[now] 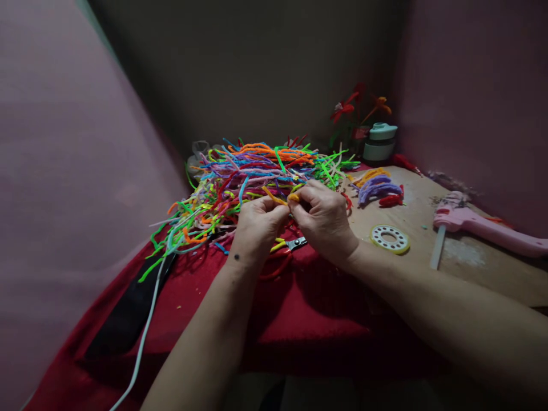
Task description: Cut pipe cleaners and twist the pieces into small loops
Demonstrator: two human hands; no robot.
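Note:
An orange pipe cleaner (275, 197) runs between my two hands, its free end sticking up past the left fingers. My left hand (260, 224) pinches it with thumb and forefinger. On the other side my right hand (322, 219) is closed around its curled end, fingertips almost touching the left ones. Right behind the hands lies a big heap of many-coloured pipe cleaners (257, 171). Below them, on the red cloth (205, 297), rests a pair of scissors or pliers (295, 244) with yellow and red handles, partly hidden by my left wrist.
On the board (419, 194) at right lie small purple pipe-cleaner pieces (377, 188), a roll of tape (389, 239) and a pink glue gun (483, 225). Behind stand a pale green lidded container (380, 142) and red flowers (343, 108). A black phone-like slab (124, 314) and white cable (148, 325) lie left.

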